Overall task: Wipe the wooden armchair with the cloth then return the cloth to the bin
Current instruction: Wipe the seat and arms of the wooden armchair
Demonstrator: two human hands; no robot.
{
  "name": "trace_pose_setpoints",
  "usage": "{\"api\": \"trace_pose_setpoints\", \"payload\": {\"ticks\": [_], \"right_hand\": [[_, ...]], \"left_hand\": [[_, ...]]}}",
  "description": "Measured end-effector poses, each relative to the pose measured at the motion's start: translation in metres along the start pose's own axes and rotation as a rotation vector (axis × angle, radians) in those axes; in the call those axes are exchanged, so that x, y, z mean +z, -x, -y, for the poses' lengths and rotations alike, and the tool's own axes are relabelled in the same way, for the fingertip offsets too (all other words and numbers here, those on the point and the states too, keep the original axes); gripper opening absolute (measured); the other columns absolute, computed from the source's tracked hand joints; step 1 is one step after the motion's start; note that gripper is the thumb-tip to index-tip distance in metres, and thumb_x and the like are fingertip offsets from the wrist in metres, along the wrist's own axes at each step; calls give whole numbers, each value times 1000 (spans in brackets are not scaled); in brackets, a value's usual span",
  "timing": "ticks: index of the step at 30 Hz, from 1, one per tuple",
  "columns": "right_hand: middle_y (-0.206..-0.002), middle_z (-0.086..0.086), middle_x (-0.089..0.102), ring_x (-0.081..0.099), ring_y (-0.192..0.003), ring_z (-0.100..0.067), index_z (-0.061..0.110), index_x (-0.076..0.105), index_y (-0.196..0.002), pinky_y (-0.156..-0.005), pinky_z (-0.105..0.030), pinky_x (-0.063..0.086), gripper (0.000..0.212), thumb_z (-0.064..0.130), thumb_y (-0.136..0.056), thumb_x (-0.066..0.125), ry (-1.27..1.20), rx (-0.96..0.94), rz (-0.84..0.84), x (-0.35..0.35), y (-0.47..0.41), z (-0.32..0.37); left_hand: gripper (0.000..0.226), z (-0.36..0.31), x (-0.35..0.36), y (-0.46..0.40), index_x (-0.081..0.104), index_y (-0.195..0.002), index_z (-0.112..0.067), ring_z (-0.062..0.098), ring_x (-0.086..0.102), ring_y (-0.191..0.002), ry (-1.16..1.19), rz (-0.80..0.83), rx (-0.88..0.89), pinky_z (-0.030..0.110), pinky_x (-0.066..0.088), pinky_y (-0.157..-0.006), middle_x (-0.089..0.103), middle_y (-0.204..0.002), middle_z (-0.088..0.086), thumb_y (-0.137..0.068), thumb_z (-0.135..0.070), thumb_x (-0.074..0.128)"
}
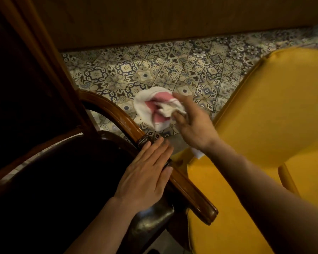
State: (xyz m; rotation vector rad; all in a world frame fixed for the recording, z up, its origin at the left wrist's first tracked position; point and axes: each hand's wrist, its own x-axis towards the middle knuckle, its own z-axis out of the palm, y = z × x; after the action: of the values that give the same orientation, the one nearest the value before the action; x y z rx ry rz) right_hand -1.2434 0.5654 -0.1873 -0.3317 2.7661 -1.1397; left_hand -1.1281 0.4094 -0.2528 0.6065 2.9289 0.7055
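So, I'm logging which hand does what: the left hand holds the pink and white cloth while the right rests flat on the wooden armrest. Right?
Not quite, the hands are swapped. In the head view the right hand holds the pink and white cloth, and the left hand rests flat on the wooden armrest.

Left hand (145, 173) flat, palm down, fingers extended and close together, pointing up and right, forearm bare. Right hand (193, 123) extended further forward, fingers loosely curled with tips pinched closed, slightly blurred, forearm bare.
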Motion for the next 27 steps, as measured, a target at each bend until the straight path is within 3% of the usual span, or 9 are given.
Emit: {"api": "trace_pose_setpoints", "payload": {"ticks": [5,9,11,16,21,27], "right_hand": [[-152,-7,49,42,-142,-24,23,56,-143,-116,-50,34,51,6,-96,63,48,-324,275,26,-16,20],[-159,-2,43,39,-146,-21,27,59,-141,-116,-48,36,49,20,-93,65,141,-443,445,27,-17,11],[-160,-2,42,40,-146,-21,27,60,-140,-114,-47,39,43,27,-98,66,166,-488,496,27,-23,10],[-158,1,45,47,-141,-23,32,66,-133,-103,-47,49,37,33,-96,68,312,-619,517,48,-58,27],[-159,3,43,46,-142,-23,34,65,-134,-104,-45,48,37,39,-98,63,311,-661,507,85,-99,55],[-161,7,40,43,-145,-19,35,61,-138,-110,-42,45,40,34,-98,65,305,-676,530,105,-134,70]], "left_hand": [[59,-1,0,1,26,-158,-19,8,4,-155,-2,-1,-9,33,0,-126,27,-166,-1,-108,-47,15],[58,2,0,3,36,-155,-18,13,14,-155,0,-6,-8,33,1,-126,34,-163,2,-107,-48,23],[59,3,2,3,32,-156,-17,14,11,-156,-10,-10,0,34,1,-126,30,-165,2,-106,-48,26],[63,6,9,2,11,-161,-19,9,-7,-156,11,12,25,39,2,-126,7,-170,-4,-107,-50,18],[63,10,10,1,11,-160,-18,10,-10,-155,3,26,42,37,-5,-123,2,-170,-3,-107,-50,13],[61,14,10,0,9,-160,-19,11,-11,-155,15,32,60,37,-4,-123,-1,-170,-4,-108,-49,15]]}}
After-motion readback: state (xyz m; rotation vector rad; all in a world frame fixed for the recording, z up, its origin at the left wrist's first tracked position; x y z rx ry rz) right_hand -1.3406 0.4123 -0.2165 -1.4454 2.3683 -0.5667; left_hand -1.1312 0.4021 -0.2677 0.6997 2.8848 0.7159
